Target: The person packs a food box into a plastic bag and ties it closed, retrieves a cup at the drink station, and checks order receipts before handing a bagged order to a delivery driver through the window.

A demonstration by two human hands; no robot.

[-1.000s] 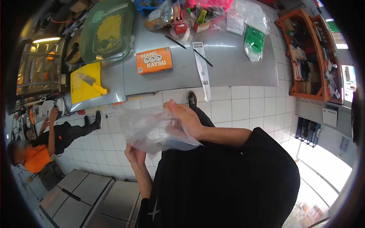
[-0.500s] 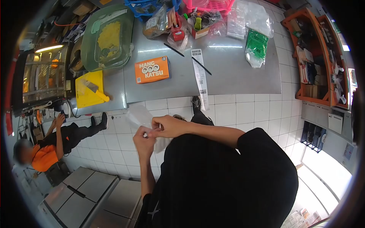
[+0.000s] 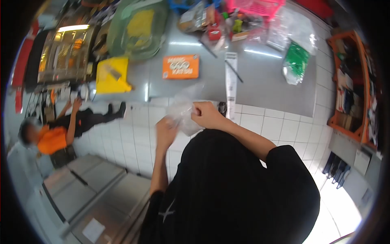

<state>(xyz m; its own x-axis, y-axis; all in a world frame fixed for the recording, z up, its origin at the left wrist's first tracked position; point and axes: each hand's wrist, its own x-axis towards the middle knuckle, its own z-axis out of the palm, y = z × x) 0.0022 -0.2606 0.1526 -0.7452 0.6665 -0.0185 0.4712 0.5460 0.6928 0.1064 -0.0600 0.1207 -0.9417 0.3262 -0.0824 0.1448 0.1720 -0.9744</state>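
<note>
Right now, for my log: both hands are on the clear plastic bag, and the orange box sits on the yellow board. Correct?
One slip: the head view shows the orange box on the metal table, not the yellow board. The left hand and right hand are on the clear plastic bag.

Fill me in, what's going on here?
A person's right hand pinches a translucent plastic bag in front of the metal table; the left hand is at the bag too, its grip blurred. On the table lie an orange MANG KATSU box and a receipt hanging past the edge. A knife lies on the yellow cutting board. A co-worker in orange is off to the left.
</note>
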